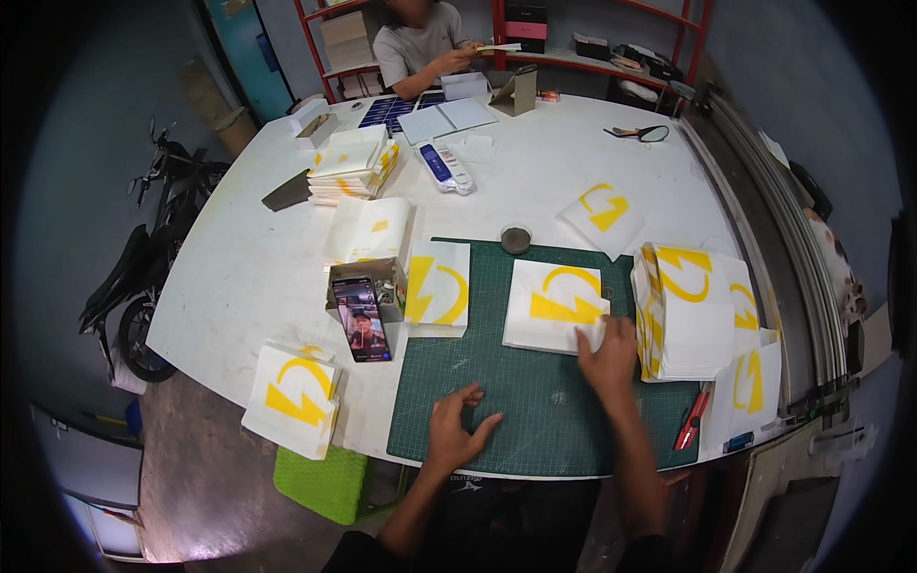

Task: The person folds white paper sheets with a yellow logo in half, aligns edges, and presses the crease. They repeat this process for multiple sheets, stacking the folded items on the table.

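Note:
On the green cutting mat (535, 411) lies a small stack of white sheets (554, 286) with a yellow printed mark. My right hand (609, 358) is at its near right corner, thumb and fingers apart, appearing to touch the edge. Over the near left part of the mat, my left hand (457, 428) is open, holding nothing. Another white sheet with yellow print (439, 291) lies across the mat's left edge. Right of my right hand stands a thick pile of folded white sheets (693, 339) with yellow print. A round grey-topped container (516, 240) sits at the mat's far edge.
A phone (361, 320) leans against a cardboard box (392, 272) on the white table (239, 248). Red-handled tools (691, 417) lie at the mat's right. More printed sheets (298, 396) rest at the near left edge, beside a green stool (320, 482). A person (425, 53) sits opposite.

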`<move>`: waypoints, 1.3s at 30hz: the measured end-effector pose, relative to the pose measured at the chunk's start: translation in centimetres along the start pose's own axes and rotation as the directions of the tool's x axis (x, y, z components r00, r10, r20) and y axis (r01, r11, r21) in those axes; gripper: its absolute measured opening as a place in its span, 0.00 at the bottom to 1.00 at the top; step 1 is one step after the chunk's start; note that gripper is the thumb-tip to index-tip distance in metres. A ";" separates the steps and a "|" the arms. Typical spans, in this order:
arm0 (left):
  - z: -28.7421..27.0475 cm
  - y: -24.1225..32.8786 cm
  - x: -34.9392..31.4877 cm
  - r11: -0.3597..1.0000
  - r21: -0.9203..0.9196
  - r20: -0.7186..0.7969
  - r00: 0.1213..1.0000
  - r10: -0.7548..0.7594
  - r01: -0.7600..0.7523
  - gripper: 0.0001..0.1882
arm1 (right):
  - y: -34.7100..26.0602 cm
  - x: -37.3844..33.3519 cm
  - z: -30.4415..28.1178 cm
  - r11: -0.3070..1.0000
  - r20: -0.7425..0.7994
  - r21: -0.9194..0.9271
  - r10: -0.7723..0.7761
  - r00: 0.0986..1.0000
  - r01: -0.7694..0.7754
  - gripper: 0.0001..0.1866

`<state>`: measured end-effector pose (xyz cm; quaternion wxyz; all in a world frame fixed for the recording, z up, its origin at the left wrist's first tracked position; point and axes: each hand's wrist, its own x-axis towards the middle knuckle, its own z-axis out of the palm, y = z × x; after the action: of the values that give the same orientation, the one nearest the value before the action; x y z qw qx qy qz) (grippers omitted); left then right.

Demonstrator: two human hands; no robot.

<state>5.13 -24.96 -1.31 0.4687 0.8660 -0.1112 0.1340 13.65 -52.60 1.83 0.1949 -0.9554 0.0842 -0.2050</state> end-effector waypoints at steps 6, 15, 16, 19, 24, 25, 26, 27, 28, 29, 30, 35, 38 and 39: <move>0.3 0.3 0.0 0.999 0.039 0.021 1.000 -0.012 0.011 0.33 | -3.3 -5.2 2.4 0.931 -0.079 0.161 -0.320 0.944 0.328 0.23; 0.3 0.1 0.0 0.996 0.085 0.035 0.999 -0.019 0.016 0.31 | -4.0 -7.2 3.5 0.884 -0.216 0.137 -0.414 0.884 0.447 0.17; 0.4 0.0 -0.1 0.996 0.081 0.036 0.999 -0.022 0.019 0.31 | -3.9 -7.1 3.4 0.895 -0.210 0.133 -0.394 0.895 0.425 0.17; 0.8 0.2 0.3 0.997 0.076 0.006 1.000 0.012 -0.012 0.29 | -3.4 -6.3 3.3 0.926 -0.207 0.101 -0.339 0.918 0.365 0.17; 0.5 0.3 0.1 0.993 0.113 0.021 0.999 0.032 -0.034 0.30 | -2.8 -5.2 3.2 0.949 -0.159 0.038 -0.304 0.939 0.314 0.17; 0.5 0.2 0.1 0.992 0.118 0.024 0.999 0.034 -0.037 0.30 | -2.9 -4.9 3.0 0.949 -0.147 0.023 -0.307 0.940 0.313 0.17; 0.5 0.2 0.1 0.992 0.124 0.027 0.999 0.036 -0.039 0.30 | -2.7 -4.8 3.4 0.949 -0.149 0.030 -0.307 0.940 0.314 0.17; 0.5 0.2 0.1 0.991 0.127 0.026 0.999 0.038 -0.041 0.30 | -2.3 -4.8 3.9 0.949 -0.149 0.034 -0.306 0.940 0.314 0.17; 0.6 0.2 0.1 0.991 0.130 0.025 0.999 0.039 -0.042 0.30 | -1.9 -4.9 4.3 0.948 -0.149 0.039 -0.306 0.940 0.315 0.17; 0.7 0.2 0.1 0.990 0.134 0.025 0.999 0.039 -0.042 0.30 | -1.5 -5.0 4.5 0.948 -0.145 0.050 -0.306 0.941 0.315 0.16; 0.7 0.2 0.0 0.991 0.129 0.020 0.999 0.036 -0.039 0.30 | -1.4 -5.1 4.6 0.945 -0.138 0.063 -0.309 0.941 0.320 0.15; 0.6 0.1 0.1 0.993 0.116 0.011 0.999 0.032 -0.033 0.30 | -1.1 -5.0 3.8 0.930 -0.165 0.048 -0.352 0.921 0.364 0.12; 0.7 0.2 0.1 0.997 0.072 0.007 1.000 0.018 -0.018 0.28 | -0.8 -5.3 2.6 0.916 -0.210 0.018 -0.389 0.897 0.401 0.13; 0.5 0.3 0.1 0.998 0.060 -0.001 1.000 0.016 -0.016 0.27 | -0.8 -5.7 1.9 0.904 -0.243 0.027 -0.408 0.880 0.426 0.13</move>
<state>5.21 -25.58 -1.27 0.4415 0.8787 -0.1137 0.1415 9.36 -49.84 -1.45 0.1730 -0.9120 -0.1096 -0.3554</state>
